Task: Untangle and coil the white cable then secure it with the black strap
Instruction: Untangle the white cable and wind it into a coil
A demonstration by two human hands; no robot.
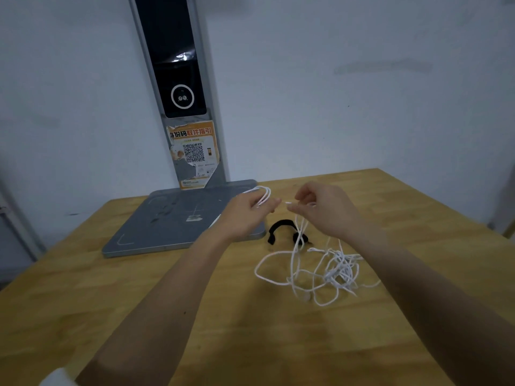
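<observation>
The white cable (335,270) lies in a loose tangle on the wooden table (111,288), right of centre. Strands rise from the tangle up to both hands. My left hand (245,214) is raised above the table and grips a small loop of the cable between thumb and fingers. My right hand (324,208) is level with it, a little to the right, and pinches a short white end of the cable. The black strap (281,228) lies curved on the table just below and between the hands, and cable strands cross its right end.
A grey metal base plate (167,227) with an upright column (178,87) carrying a dark screen and an orange QR sticker stands at the table's back left. A white wall is behind. The table's right edge runs down past my right forearm.
</observation>
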